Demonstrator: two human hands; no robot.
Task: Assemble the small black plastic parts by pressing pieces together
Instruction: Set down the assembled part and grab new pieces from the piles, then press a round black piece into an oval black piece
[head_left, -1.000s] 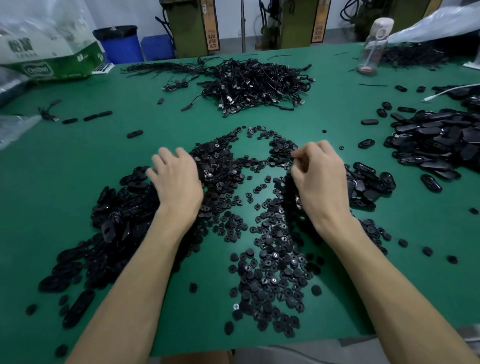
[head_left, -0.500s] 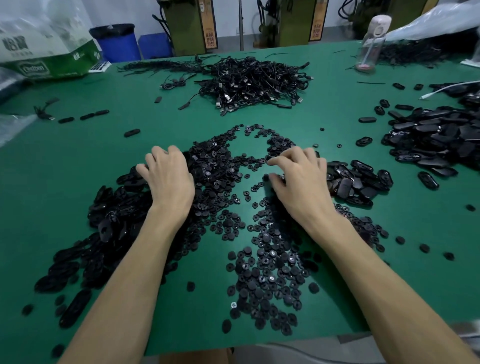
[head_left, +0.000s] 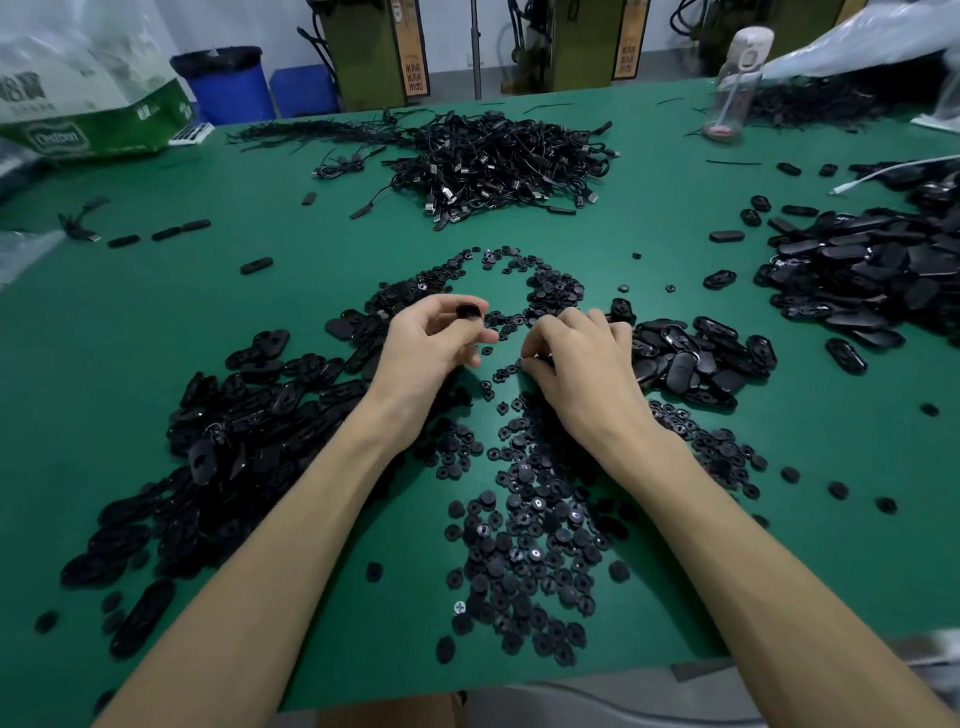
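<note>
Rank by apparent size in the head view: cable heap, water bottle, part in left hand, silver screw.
Cable heap
Water bottle, though far off
Black part pinched by left hand
Silver screw, smallest despite being nearer

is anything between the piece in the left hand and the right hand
Nothing visible: the piece pinched in the left hand has only an open gap to the right hand, which rests on loose discs.
</note>
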